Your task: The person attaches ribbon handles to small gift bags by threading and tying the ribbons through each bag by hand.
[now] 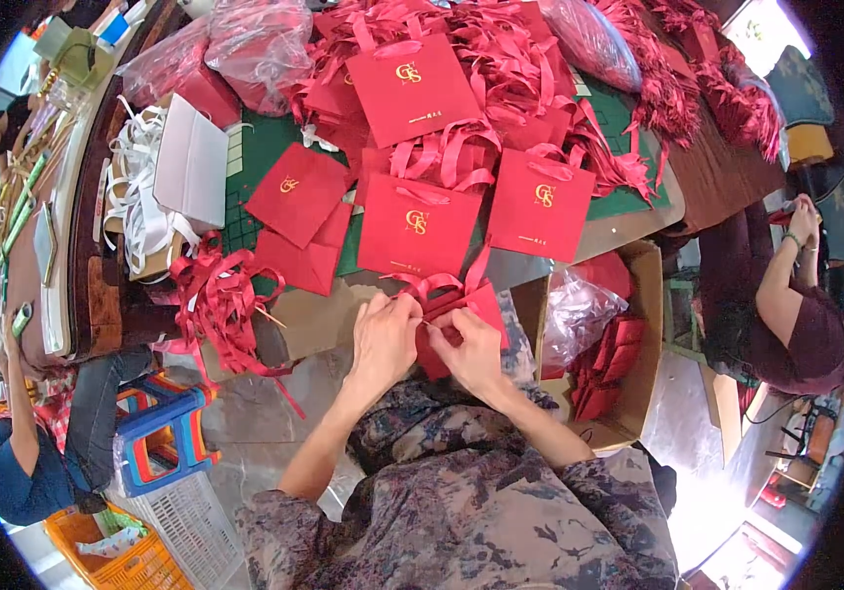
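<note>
At the table's near edge, close to my lap, both hands work on a small red paper gift bag [487,309]. My left hand [386,339] is closed in a pinch at the bag's upper left part. Beside it, my right hand [471,349] pinches with thumb and forefinger, its fingertips nearly meeting the left ones. Something thin shows between the fingertips, too small to name. A red ribbon [432,283] loops up just beyond the fingers. Flat red bags with gold print lie past my hands: a middle one [418,241], a right one [542,208] and a left one [294,197].
Loose red ribbons [220,300] hang over the table's edge on the left, near a white box [191,162] and white ribbons [135,187]. A cardboard box [646,344] with red bags stands right of my lap. Blue stools [161,442] are lower left; other people sit at both sides.
</note>
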`<state>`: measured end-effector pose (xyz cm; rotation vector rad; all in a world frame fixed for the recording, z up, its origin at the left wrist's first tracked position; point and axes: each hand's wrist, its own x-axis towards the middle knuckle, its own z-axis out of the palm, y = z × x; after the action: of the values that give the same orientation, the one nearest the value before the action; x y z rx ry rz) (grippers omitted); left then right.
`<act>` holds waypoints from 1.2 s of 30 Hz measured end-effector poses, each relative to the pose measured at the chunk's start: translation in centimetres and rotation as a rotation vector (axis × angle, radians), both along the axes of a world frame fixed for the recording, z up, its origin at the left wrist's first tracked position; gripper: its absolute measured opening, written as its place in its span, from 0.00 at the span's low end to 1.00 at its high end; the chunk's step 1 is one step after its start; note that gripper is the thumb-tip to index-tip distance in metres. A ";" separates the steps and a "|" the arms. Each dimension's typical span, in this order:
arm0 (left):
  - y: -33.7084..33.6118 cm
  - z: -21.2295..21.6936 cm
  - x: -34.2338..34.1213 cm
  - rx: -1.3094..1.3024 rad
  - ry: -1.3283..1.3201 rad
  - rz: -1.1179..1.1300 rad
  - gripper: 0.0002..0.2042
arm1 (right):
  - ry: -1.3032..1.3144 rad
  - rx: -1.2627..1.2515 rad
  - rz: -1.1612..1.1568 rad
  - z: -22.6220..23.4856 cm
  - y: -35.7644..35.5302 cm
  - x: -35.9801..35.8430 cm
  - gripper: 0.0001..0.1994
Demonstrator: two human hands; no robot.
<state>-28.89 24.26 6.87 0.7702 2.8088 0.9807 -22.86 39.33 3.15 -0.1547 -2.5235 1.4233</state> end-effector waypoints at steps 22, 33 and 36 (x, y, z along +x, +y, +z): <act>-0.2 -0.2 1.3 0.219 -0.190 0.162 0.07 | -0.100 -0.139 0.034 1.5 -0.5 0.1 0.06; 1.1 -0.5 3.1 0.255 -0.016 0.146 0.10 | 0.121 0.348 0.245 7.2 2.7 -1.3 0.06; 1.1 -0.2 3.9 0.266 0.029 0.107 0.09 | 0.099 0.517 0.403 5.6 3.7 -1.4 0.03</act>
<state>-25.03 25.31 6.71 0.6669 2.8039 1.3934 -24.29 43.07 8.79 0.5248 -2.8387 0.8037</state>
